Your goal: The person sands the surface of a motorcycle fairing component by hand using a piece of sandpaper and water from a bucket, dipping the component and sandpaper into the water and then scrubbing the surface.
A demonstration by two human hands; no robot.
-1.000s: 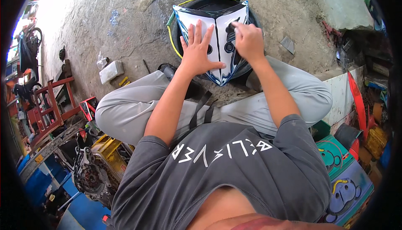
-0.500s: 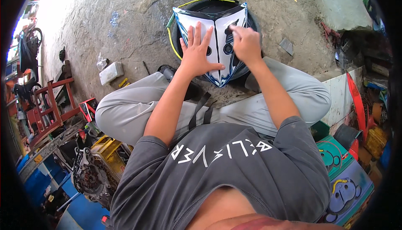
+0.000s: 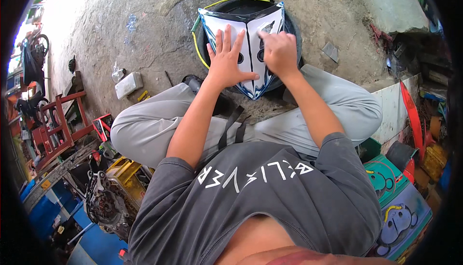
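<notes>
A pointed white panel (image 3: 230, 26) with blue-and-black patterned edges and a black centre line lies before me, its tip toward me. It looks like a motorcycle fairing piece. My left hand (image 3: 225, 62) rests flat on its left half, fingers spread, thumb reaching across the centre line. On the right half, my right hand (image 3: 280, 52) is curled, its index finger against the surface beside a dark marking (image 3: 268, 26). Whether anything is in its fingers is hidden. Beneath the panel is a round black tub or tyre (image 3: 295, 28); I cannot tell which.
A yellow cord (image 3: 195, 48) curves round the panel's left side. On the concrete floor lie a pale box (image 3: 128, 85) and a grey flat scrap (image 3: 330, 52). A red frame (image 3: 65, 125) and an engine part (image 3: 103, 202) are at left, a green-and-purple case (image 3: 398, 216) at right.
My right hand has moved slightly left and down across the panel, toward me, and shows more of the dark marking above it. My left hand stays in place.
</notes>
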